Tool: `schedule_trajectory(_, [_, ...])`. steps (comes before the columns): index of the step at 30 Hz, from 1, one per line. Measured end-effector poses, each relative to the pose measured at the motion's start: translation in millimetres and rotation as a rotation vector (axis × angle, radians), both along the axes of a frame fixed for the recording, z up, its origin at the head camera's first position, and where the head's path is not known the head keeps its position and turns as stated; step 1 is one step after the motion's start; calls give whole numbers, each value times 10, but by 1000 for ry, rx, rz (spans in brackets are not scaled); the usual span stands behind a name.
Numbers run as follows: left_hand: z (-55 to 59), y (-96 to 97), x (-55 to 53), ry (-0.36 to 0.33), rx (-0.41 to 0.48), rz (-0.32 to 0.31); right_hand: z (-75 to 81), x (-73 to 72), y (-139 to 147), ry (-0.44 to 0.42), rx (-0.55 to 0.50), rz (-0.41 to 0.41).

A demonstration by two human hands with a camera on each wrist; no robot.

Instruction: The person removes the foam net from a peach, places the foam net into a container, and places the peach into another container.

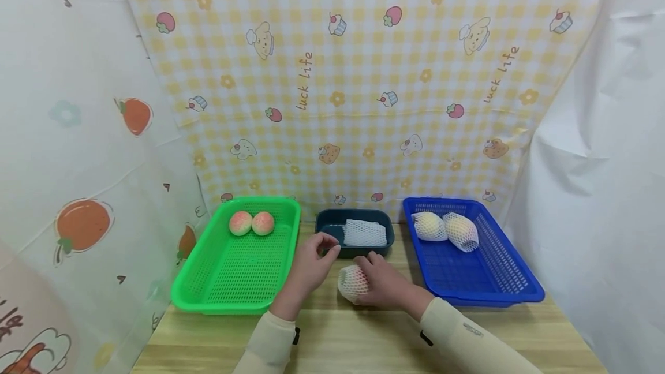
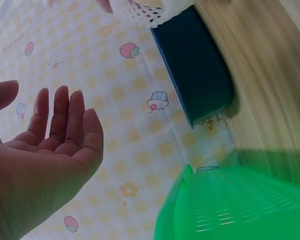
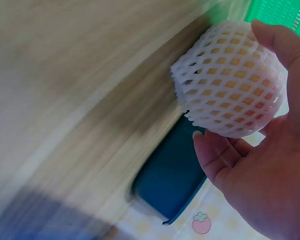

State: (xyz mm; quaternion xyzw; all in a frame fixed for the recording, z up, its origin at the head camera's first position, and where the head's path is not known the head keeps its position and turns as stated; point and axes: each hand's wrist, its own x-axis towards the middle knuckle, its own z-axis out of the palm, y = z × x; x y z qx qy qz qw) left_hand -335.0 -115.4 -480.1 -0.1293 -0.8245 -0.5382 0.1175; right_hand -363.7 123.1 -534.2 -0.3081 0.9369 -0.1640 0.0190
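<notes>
Netted peach (image 3: 232, 82), in right hand (image 3: 275, 170), between thumb (image 3: 275, 39) and fingers (image 3: 209, 152)

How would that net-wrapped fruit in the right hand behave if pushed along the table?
The net-wrapped fruit would probably roll, since it looks roundish. Its open mesh sleeve likely resists slipping and, looking like foam, may soften bumps.

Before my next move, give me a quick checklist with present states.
1. Right hand grips the netted peach: ok.
2. Left hand empty: ok.
3. Netted peach fully covered: cannot tell; the right hand hides part.
4. Space in the blue basket: ok, two wrapped peaches sit towards the back.
5. Net in the dark tray: ok.
6. Green basket empty: not ok, it holds two bare peaches.
</notes>
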Motion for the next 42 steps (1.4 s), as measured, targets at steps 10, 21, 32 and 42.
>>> schedule_trajectory(10, [-55,20,14,-4,-41,3,37,50,116,-54,-111,-44])
schedule_trajectory(21, [-111,-14,44,-31,-18,11,188,174,312,-190,-408,-247])
schedule_trajectory(32, [-145,-33,78,-38,-23,-8,-8,243,345,-274,-450,-248])
schedule_trajectory(42, [-163,-33,69,-50,-40,-23,-286,145,239,-270,-396,-160])
